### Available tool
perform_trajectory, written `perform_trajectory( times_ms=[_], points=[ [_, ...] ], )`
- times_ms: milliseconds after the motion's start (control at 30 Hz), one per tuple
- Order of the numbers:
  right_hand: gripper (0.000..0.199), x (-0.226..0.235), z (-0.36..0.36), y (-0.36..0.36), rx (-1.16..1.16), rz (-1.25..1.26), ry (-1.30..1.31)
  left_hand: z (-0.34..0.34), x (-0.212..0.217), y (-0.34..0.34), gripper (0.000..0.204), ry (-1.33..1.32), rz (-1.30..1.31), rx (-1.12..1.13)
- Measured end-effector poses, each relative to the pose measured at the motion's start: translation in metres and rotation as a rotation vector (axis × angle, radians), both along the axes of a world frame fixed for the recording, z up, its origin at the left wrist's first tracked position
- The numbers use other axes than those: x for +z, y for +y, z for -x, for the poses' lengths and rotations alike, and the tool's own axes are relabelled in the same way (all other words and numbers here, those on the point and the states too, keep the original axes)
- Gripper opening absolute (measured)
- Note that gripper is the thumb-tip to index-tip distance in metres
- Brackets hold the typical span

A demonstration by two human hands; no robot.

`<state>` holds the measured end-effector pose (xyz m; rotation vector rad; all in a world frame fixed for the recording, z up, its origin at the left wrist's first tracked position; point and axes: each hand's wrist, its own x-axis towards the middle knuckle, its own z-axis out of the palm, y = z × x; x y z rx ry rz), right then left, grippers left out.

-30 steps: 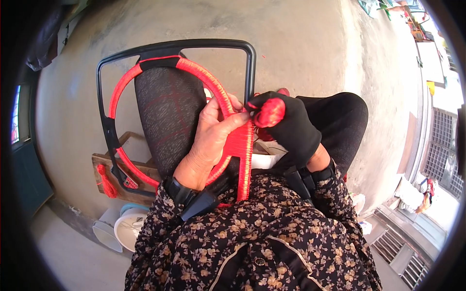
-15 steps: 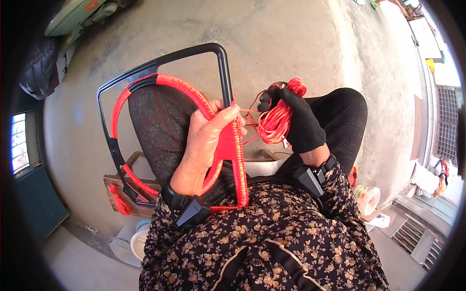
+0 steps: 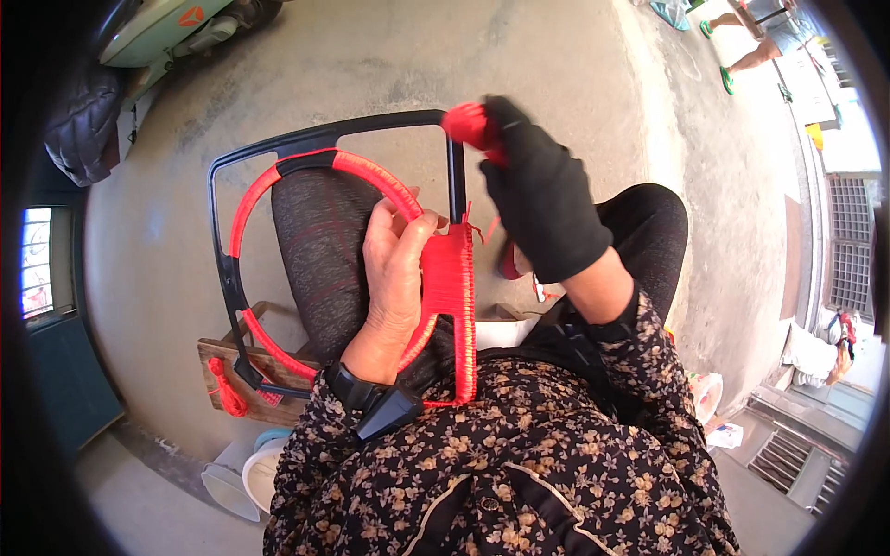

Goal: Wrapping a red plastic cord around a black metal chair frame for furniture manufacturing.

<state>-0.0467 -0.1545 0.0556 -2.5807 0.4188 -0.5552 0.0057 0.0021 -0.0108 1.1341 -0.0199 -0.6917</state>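
Observation:
A black frame [image 3: 352, 122] with a round ring inside it rests upright against my lap. Red cord wrapping [image 3: 445, 278] covers parts of the ring and a solid panel with a leg on its right side. My bare left hand [image 3: 394, 264] grips the ring beside the wrapped panel, thumb on top. Above the right knee, my right hand [image 3: 547, 199] wears a black glove and is closed around a bundle of red cord [image 3: 466, 125], blurred by motion. The glove hides most of the bundle. Short cord ends stick out at the panel's upper right corner.
A wooden board [image 3: 218, 357] with a small red cord skein [image 3: 227, 389] lies left of my lap, with a white bucket [image 3: 267, 473] below it. A scooter [image 3: 171, 42] and a dark padded jacket [image 3: 83, 134] are at the far left. Another person's legs [image 3: 746, 60] show at the upper right.
My right hand has risen up and to the left with the cord bundle, toward the frame's upper right corner. The frame has shifted slightly right and down. A person's legs have come into view.

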Motion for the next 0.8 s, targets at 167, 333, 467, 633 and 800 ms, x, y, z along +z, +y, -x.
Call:
perform_trajectory(
  times_ms=[167,333,467,633,800],
  points=[
    [0.029,0.0,-0.022,0.015,0.316,0.671,0.091,0.0,0.002,-0.001,0.042,0.024,0.074,0.063],
    [0.031,0.008,-0.021,0.013,0.526,0.671,0.031,0.0,0.01,-0.006,0.038,0.035,0.229,-0.012],
    [0.039,0.007,0.003,0.011,0.174,0.095,-0.11,-0.002,0.012,-0.003,0.038,0.175,0.265,-0.124],
    [0.039,-0.034,0.007,-0.002,0.069,-1.111,0.217,-0.003,0.014,-0.004,0.042,0.116,0.201,-0.229],
    [0.033,-0.038,0.023,-0.018,0.026,-1.214,-0.062,-0.002,0.007,-0.002,0.017,0.115,0.13,-0.28]
  ],
)
